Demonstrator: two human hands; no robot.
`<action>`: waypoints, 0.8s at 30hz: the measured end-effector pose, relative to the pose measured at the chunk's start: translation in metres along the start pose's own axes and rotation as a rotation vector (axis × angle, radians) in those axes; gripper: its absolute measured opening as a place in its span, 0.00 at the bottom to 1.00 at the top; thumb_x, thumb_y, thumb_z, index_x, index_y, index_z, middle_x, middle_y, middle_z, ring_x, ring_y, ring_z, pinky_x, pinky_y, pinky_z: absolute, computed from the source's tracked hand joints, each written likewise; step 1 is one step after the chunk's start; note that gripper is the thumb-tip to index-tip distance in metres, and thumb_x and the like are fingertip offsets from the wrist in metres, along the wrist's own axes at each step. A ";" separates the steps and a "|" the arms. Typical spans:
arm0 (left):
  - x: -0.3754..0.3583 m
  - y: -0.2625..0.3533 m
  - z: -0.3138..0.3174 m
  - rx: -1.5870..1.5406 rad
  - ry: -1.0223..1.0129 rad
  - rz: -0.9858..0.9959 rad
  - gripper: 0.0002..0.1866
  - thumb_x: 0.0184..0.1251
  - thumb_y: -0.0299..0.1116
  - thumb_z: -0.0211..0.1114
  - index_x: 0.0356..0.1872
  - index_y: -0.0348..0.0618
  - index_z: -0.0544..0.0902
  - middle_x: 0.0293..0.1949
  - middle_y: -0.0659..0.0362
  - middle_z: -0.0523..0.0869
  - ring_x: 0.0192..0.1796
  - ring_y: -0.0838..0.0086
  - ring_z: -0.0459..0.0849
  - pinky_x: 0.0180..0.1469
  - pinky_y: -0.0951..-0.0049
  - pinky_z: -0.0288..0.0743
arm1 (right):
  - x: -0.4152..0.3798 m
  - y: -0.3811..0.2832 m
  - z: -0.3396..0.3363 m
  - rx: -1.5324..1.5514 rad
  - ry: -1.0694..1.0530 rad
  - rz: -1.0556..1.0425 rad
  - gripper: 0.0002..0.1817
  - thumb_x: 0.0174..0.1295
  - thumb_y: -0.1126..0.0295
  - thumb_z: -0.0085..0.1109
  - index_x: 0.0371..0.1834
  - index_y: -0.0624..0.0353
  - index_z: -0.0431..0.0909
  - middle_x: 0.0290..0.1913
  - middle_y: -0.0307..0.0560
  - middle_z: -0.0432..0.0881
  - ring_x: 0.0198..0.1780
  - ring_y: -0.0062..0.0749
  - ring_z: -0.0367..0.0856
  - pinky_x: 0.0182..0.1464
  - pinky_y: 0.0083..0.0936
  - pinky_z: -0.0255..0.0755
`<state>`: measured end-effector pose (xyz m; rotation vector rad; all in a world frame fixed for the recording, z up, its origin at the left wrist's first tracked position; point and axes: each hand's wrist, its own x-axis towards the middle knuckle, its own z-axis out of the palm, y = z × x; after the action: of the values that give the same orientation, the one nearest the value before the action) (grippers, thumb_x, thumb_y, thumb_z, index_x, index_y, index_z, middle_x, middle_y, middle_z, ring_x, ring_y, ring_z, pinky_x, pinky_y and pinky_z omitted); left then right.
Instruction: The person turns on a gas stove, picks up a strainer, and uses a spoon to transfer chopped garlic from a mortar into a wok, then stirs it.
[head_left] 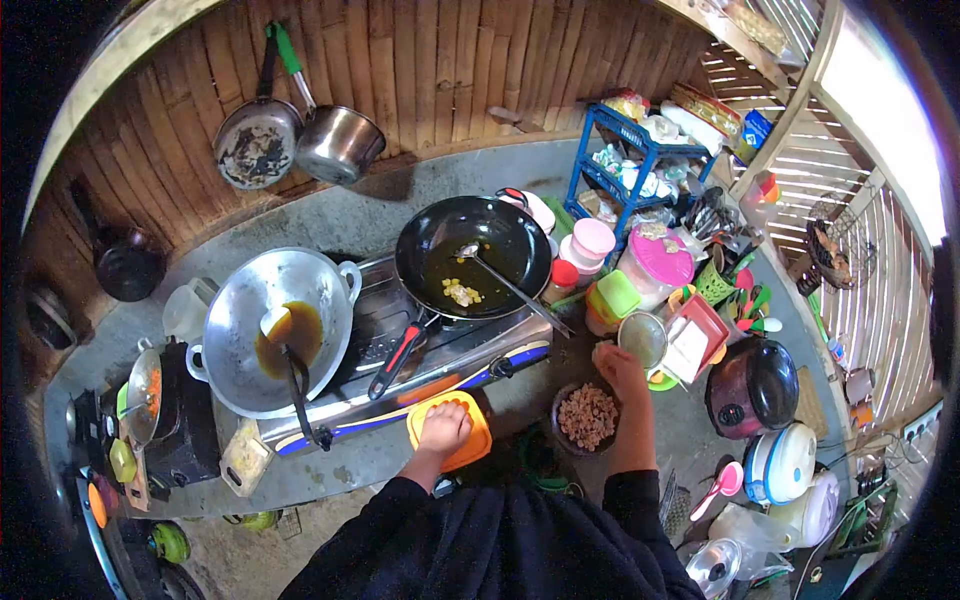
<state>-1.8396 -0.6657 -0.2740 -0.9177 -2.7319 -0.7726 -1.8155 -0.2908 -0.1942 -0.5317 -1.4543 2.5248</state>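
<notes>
From my remote seat I see the left hand point(445, 428) over the orange square plastic container point(470, 450) by the near edge of the grey table point(690, 440), in front of the silver stove point(460, 365). Its grip is curled, knuckles up; whether it pinches the rim or something inside, I cannot tell. The container looks roughly square, so I read no long axis.

The right hand point(622, 372) reaches away from the body, fingers bent beside the round strainer-like piece point(642, 340); I cannot tell whether that grip has closed on it. The dark bowl of brown crumbled food point(588, 417) lies just to the left of the right forearm, nearer this hand than the left.

The black wok point(430, 225) sits on the stove, beyond and between both hands. The long metal spoon point(510, 282) slants in it, its handle end past the stove's right edge, nearer the right hand. The wok's black-and-red handle points back toward the left hand. Tubs crowd the right hand's far side; bare table shows right of its forearm.
</notes>
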 end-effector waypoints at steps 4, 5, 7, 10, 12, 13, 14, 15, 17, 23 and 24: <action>-0.001 -0.001 0.001 0.006 0.032 0.008 0.10 0.57 0.39 0.57 0.32 0.44 0.79 0.34 0.55 0.81 0.40 0.61 0.80 0.44 0.59 0.70 | 0.014 -0.067 0.092 -0.200 -0.042 -0.056 0.13 0.63 0.74 0.56 0.47 0.73 0.75 0.41 0.46 0.80 0.41 0.28 0.80 0.45 0.20 0.77; -0.001 0.000 0.000 -0.001 0.021 0.009 0.10 0.57 0.39 0.57 0.32 0.45 0.80 0.34 0.55 0.81 0.40 0.61 0.80 0.44 0.59 0.70 | 0.020 -0.079 0.116 -0.293 -0.047 -0.022 0.14 0.63 0.74 0.56 0.47 0.73 0.75 0.42 0.47 0.80 0.41 0.29 0.80 0.46 0.20 0.77; -0.002 -0.003 0.005 -0.001 0.052 0.002 0.10 0.57 0.39 0.57 0.33 0.45 0.80 0.35 0.55 0.81 0.40 0.61 0.80 0.44 0.59 0.70 | 0.034 -0.081 0.151 -0.392 -0.065 0.015 0.14 0.62 0.74 0.57 0.48 0.73 0.75 0.43 0.47 0.80 0.41 0.29 0.80 0.46 0.20 0.77; -0.003 -0.005 0.007 -0.023 -0.009 -0.003 0.12 0.58 0.40 0.56 0.36 0.44 0.80 0.38 0.54 0.82 0.42 0.61 0.80 0.45 0.59 0.70 | 0.049 -0.066 0.201 -0.728 -0.324 -0.186 0.14 0.60 0.70 0.61 0.43 0.70 0.79 0.37 0.44 0.83 0.37 0.26 0.81 0.42 0.19 0.76; -0.005 -0.006 0.011 -0.014 0.005 -0.007 0.12 0.59 0.40 0.55 0.37 0.44 0.80 0.40 0.54 0.82 0.44 0.61 0.80 0.46 0.59 0.70 | 0.078 -0.037 0.217 -0.833 -0.448 -0.193 0.12 0.56 0.68 0.64 0.37 0.66 0.83 0.29 0.43 0.85 0.31 0.24 0.82 0.36 0.21 0.75; -0.005 -0.006 0.012 -0.011 0.010 0.000 0.13 0.59 0.40 0.55 0.39 0.44 0.79 0.42 0.53 0.82 0.45 0.61 0.79 0.47 0.59 0.70 | 0.090 -0.023 0.228 -0.874 -0.493 -0.092 0.10 0.54 0.71 0.63 0.36 0.66 0.83 0.31 0.43 0.85 0.32 0.22 0.82 0.36 0.21 0.75; -0.004 -0.004 0.008 -0.033 -0.029 -0.018 0.14 0.60 0.40 0.53 0.40 0.43 0.79 0.43 0.53 0.82 0.47 0.61 0.79 0.48 0.58 0.70 | 0.101 -0.008 0.238 -1.091 -0.483 -0.154 0.10 0.53 0.72 0.63 0.37 0.65 0.83 0.30 0.46 0.85 0.32 0.25 0.83 0.36 0.22 0.75; -0.004 -0.003 0.006 -0.029 -0.026 -0.030 0.14 0.60 0.40 0.53 0.40 0.43 0.79 0.43 0.53 0.82 0.47 0.61 0.79 0.48 0.58 0.70 | 0.108 0.004 0.248 -1.306 -0.469 -0.220 0.10 0.52 0.73 0.62 0.37 0.64 0.83 0.30 0.49 0.85 0.31 0.27 0.84 0.37 0.24 0.76; -0.003 -0.002 0.003 0.002 -0.056 -0.013 0.14 0.61 0.40 0.53 0.41 0.44 0.79 0.43 0.53 0.82 0.47 0.61 0.79 0.48 0.58 0.70 | 0.118 0.023 0.262 -1.470 -0.453 -0.238 0.11 0.51 0.74 0.61 0.39 0.63 0.83 0.31 0.54 0.84 0.33 0.34 0.84 0.38 0.26 0.76; -0.002 -0.003 0.000 -0.013 0.008 0.044 0.12 0.60 0.38 0.53 0.38 0.42 0.78 0.41 0.55 0.82 0.43 0.61 0.79 0.44 0.59 0.71 | 0.118 0.027 0.273 -1.691 -0.474 -0.351 0.15 0.48 0.78 0.55 0.41 0.61 0.83 0.37 0.63 0.81 0.41 0.52 0.82 0.46 0.34 0.75; -0.001 -0.001 -0.002 -0.010 0.094 0.069 0.11 0.59 0.37 0.54 0.36 0.43 0.78 0.38 0.56 0.81 0.41 0.62 0.79 0.42 0.60 0.71 | 0.119 0.024 0.271 -1.673 -0.494 -0.366 0.15 0.49 0.79 0.54 0.41 0.61 0.82 0.37 0.64 0.81 0.42 0.52 0.82 0.46 0.34 0.74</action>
<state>-1.8393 -0.6683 -0.2734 -0.9471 -2.6044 -0.7961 -2.0307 -0.4801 -0.1163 0.2696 -3.1522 0.6494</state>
